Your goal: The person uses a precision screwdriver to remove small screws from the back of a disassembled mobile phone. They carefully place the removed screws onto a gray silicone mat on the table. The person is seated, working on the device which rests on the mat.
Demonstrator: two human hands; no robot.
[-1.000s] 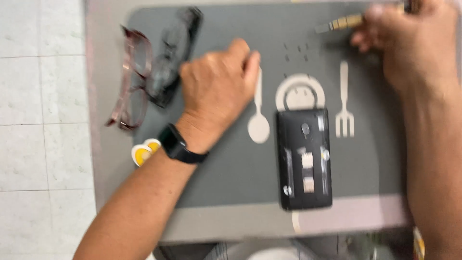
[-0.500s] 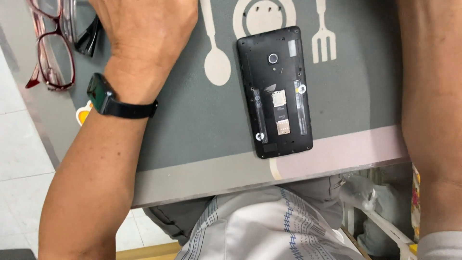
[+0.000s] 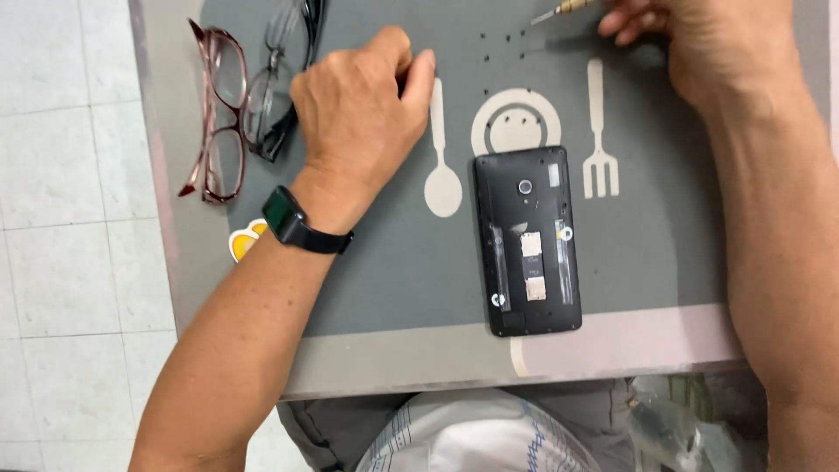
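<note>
our left hand (image 3: 363,122) loosely curled on the grey placemat (image 3: 664,236), right hand (image 3: 699,44) pinching a small screwdriver (image 3: 564,9), backless black phone (image 3: 527,240) between us, tiny screws (image 3: 507,39) above it

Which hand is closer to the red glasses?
The left hand. It rests on the grey mat just right of the red glasses, beside the dark pair. The right hand is far across the mat at the top right, holding a small screwdriver.

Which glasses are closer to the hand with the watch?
The dark-framed glasses. They lie right beside the left hand, while the red-framed glasses sit farther out, toward the mat's edge.
</note>
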